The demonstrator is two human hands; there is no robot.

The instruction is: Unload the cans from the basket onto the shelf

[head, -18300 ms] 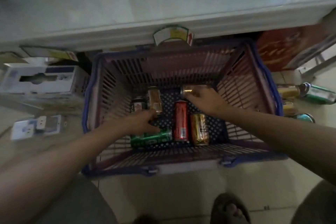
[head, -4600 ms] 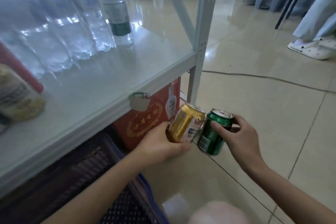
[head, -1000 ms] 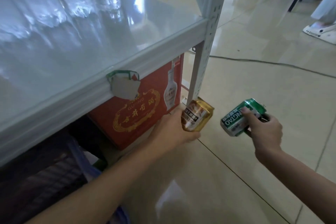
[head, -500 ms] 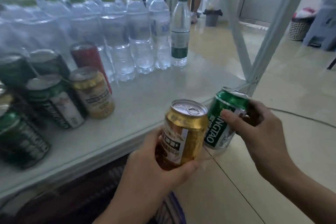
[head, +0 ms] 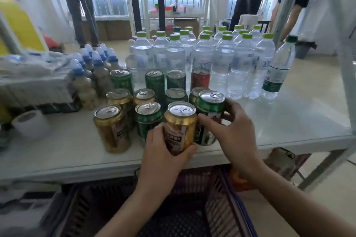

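Note:
My left hand (head: 165,157) grips a gold can (head: 180,127), upright at the front of the white shelf (head: 289,121). Beside it, my right hand (head: 234,132) holds a green can (head: 209,113), also upright and touching the gold one. Both sit at the right end of a cluster of several gold, green and red cans (head: 146,98) standing on the shelf. Under the shelf edge lies the purple basket (head: 229,211) with a blue rim; the part of its mesh floor that I see holds no cans.
Several water bottles (head: 223,59) stand behind the cans, one green-labelled bottle (head: 277,69) apart at the right. Small blue-capped bottles (head: 90,69) and a paper roll (head: 31,123) are at the left. A shelf post (head: 346,63) rises at the right. Someone stands in the background (head: 300,2).
Both hands have carried the cans up and forward onto the shelf, against the can cluster. My view has risen from the floor to the shelf level.

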